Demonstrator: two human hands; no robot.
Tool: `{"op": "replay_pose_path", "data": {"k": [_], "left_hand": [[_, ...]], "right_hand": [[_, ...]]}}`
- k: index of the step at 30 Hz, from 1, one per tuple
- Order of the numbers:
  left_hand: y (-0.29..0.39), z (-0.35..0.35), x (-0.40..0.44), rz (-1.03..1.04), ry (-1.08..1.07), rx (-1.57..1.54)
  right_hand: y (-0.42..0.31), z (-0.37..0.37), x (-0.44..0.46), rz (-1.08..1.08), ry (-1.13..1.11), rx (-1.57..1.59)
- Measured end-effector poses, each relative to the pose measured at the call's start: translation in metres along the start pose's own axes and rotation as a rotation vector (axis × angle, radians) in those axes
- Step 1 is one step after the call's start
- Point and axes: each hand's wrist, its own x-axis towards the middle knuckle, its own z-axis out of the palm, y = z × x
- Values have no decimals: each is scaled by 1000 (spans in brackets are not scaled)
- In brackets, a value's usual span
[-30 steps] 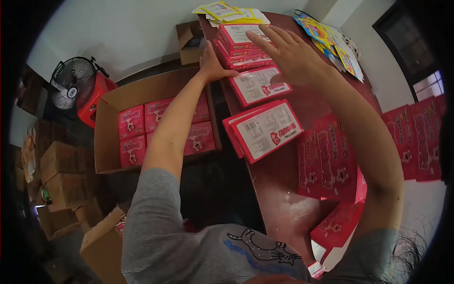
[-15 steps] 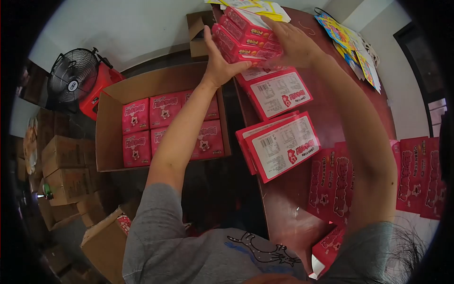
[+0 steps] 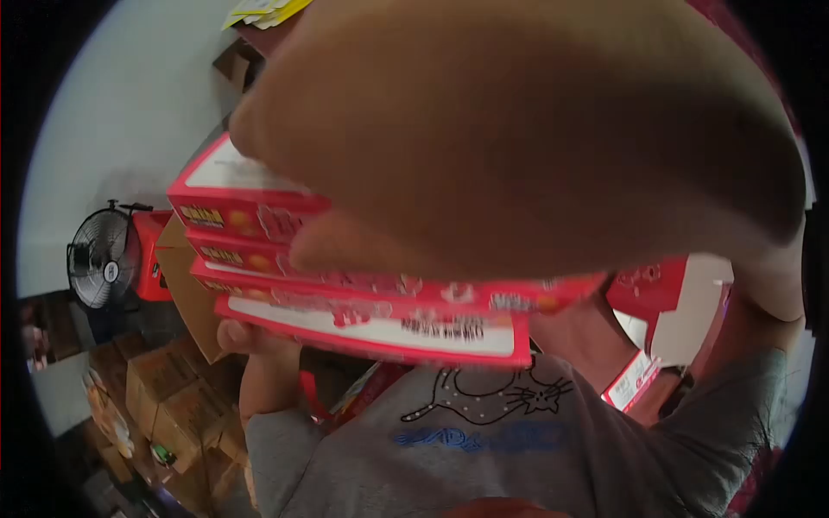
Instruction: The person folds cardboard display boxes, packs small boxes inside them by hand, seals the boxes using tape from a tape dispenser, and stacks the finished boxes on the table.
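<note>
A stack of several flat pink-red boxes [image 3: 389, 298] with white panels is raised close in front of my chest. My right hand [image 3: 501, 147], very near the camera, covers much of the stack from above, with its fingers pressed on the boxes. Under the left end of the stack, my left hand [image 3: 263, 341] supports the lowest box; only some of its fingers show. The lowest box tilts a little and shows a printed white face. Behind the stack, a brown cardboard carton [image 3: 190, 302] is mostly hidden, and its contents cannot be seen.
To the left stands a black fan [image 3: 104, 259] with a red body, by the wall. Brown cartons [image 3: 177, 406] are piled at the lower left. On the reddish table [image 3: 570, 337] at right are more pink boxes [image 3: 648, 289]. Yellow packets [image 3: 268, 12] lie at the top.
The stack has come off the far part of the table toward my body and up near the camera, held by both hands. My view has shifted, and the carton is now mostly covered.
</note>
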Motion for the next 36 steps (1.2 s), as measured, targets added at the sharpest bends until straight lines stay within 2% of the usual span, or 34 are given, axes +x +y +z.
{"op": "replay_pose_path", "data": {"k": [2, 5, 6, 8, 9, 11, 12, 14, 16, 18, 20, 21, 25, 27, 28, 30, 31, 33, 34, 36], "left_hand": [[-32, 39, -8, -189, 135, -104], [-71, 91, -23, -471, 359, -204], [-87, 95, -30, -546, 437, -240], [-123, 96, -40, -687, 485, -315], [-140, 97, -35, -780, 445, -347], [-169, 112, -24, -956, 615, -215], [-185, 110, -25, -1038, 653, -149], [-199, 116, -20, -1068, 632, -93], [-206, 126, -18, -1084, 624, -33], [-211, 138, -15, -1070, 606, 147], [-216, 158, -12, -1102, 642, 205], [-218, 165, -12, -1137, 670, 250], [-215, 146, -10, -1281, 637, 306], [-217, 105, -35, -984, 232, 984], [-196, 110, -25, -743, 61, 1027], [-174, 101, -4, -419, -303, 1117], [-177, 107, 1, -364, -269, 957], [-172, 97, 2, -564, -557, 1061], [-186, 108, 10, -599, -647, 883], [-206, 112, 23, -205, -936, 1177]], "right_hand": [[-69, 1, 51, 25, -80, 35], [-119, 0, 55, 12, -193, 106], [-111, 11, 40, 95, -247, 227], [-98, 47, -1, 324, -183, 363], [-82, 69, -20, 357, -142, 456], [-57, 119, -57, 397, -93, 552], [-48, 145, -74, 518, -59, 523], [-62, 148, -87, 722, -21, 539], [-92, 167, -102, 750, 198, 208], [-114, 181, -106, 743, 225, 165], [-125, 202, -103, 683, 354, -41], [-125, 212, -99, 728, 366, -127], [-118, 209, -98, 806, 337, -44], [-111, 208, -107, 719, 385, 54], [-109, 206, -115, 724, 393, 52], [-104, 200, -136, 381, 777, 244], [-100, 200, -144, 267, 863, 277], [-94, 222, -152, 186, 987, 510], [-88, 240, -145, 27, 1045, 827], [-79, 257, -136, -15, 1032, 831]]}}
